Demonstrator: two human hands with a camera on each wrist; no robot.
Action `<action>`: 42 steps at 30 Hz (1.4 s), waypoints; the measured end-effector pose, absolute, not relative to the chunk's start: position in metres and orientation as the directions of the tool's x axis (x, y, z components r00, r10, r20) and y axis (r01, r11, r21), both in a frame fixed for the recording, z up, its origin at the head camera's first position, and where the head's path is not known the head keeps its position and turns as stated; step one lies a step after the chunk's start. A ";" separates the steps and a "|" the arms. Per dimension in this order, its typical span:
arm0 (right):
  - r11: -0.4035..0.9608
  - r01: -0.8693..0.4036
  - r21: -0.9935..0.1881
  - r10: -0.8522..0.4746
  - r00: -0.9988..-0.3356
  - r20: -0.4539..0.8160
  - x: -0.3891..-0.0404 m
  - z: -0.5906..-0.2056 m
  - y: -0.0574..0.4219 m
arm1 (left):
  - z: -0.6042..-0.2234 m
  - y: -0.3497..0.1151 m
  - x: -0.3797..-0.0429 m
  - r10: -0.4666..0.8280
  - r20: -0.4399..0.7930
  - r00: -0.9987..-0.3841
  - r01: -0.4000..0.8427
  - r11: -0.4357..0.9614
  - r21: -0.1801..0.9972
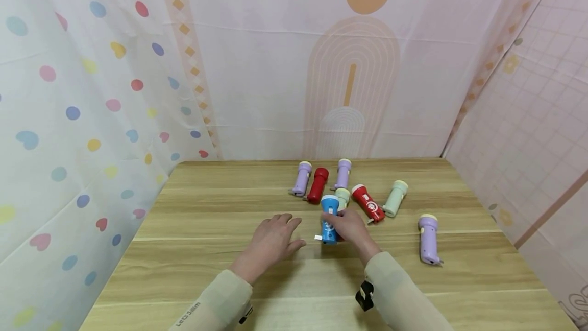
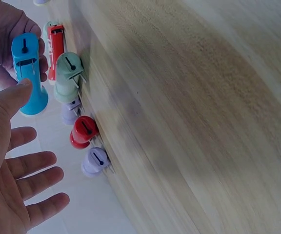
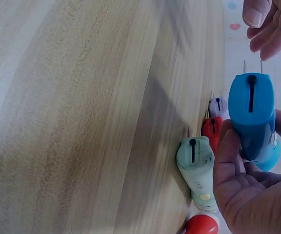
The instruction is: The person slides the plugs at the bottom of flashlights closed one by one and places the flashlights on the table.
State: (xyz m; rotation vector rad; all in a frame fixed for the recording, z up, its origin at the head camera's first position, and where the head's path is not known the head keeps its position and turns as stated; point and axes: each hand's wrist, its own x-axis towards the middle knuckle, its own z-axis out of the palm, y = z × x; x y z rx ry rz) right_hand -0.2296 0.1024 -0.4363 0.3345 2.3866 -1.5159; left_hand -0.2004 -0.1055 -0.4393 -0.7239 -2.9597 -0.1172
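Had a blue flashlight (image 1: 329, 233) gripped in the right hand (image 1: 350, 226), with thumb and fingers curled round its body, near the middle of the wooden table (image 1: 206, 218) and seemingly raised off it. Saw the left hand (image 1: 274, 236) just to the left, with fingers loosely spread and holding nothing. Looked like thumb over flashlight in the left wrist view, but clearly apart in the head view.

Got the white emblem (image 1: 328, 226) only from the head view. Needed the right wrist view for the near end: black slot (image 3: 251, 95) plus two thin metal prongs (image 3: 262, 67).

Found one pale green flashlight (image 1: 342, 195) mostly hidden behind the blue one in the head view, but way clearer in both wrist views. Lost most of a red flashlight (image 1: 367, 203) to the frame edge in the right wrist view. Couldn't make out the dark gadget (image 1: 365, 295) at the right cuff.

Counted eight flashlights: one blue, two red, two green, three purple. Spotted a darker red flashlight (image 1: 318, 186) at the far side between two purple ones (image 1: 301, 180), a second green flashlight (image 1: 396, 199) farther right, and a lone purple flashlight (image 1: 429, 241) well apart, rightmost of all.
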 end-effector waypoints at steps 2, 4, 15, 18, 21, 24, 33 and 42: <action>0.415 0.349 -0.840 0.041 -0.930 -0.366 -0.230 -0.435 0.103 | -0.439 -0.105 -0.200 0.461 0.105 -0.881 0.468 0.883 0.046; 0.420 0.347 -0.839 0.043 -0.931 -0.363 -0.230 -0.434 0.103 | -0.439 -0.104 -0.200 0.467 0.104 -0.878 0.473 0.880 0.043; 0.527 0.292 -0.798 0.068 -0.951 -0.303 -0.231 -0.428 0.102 | -0.442 -0.103 -0.199 0.490 0.120 -0.864 0.496 0.868 0.026; 0.564 0.264 -0.783 0.064 -0.959 -0.277 -0.232 -0.427 0.101 | -0.442 -0.102 -0.199 0.496 0.122 -0.860 0.502 0.864 0.026; 0.588 0.250 -0.769 0.059 -0.962 -0.268 -0.232 -0.424 0.099 | -0.441 -0.101 -0.199 0.503 0.121 -0.856 0.510 0.860 0.029; 0.604 0.235 -0.762 0.047 -0.965 -0.260 -0.232 -0.422 0.099 | -0.442 -0.100 -0.199 0.521 0.139 -0.842 0.529 0.848 0.025; 0.600 0.237 -0.764 0.028 -0.961 -0.276 -0.233 -0.416 0.096 | -0.443 -0.099 -0.200 0.576 0.265 -0.773 0.614 0.784 0.086; 0.588 0.226 -0.776 0.015 -0.963 -0.269 -0.234 -0.413 0.092 | -0.448 -0.100 -0.202 0.595 0.331 -0.733 0.660 0.740 0.130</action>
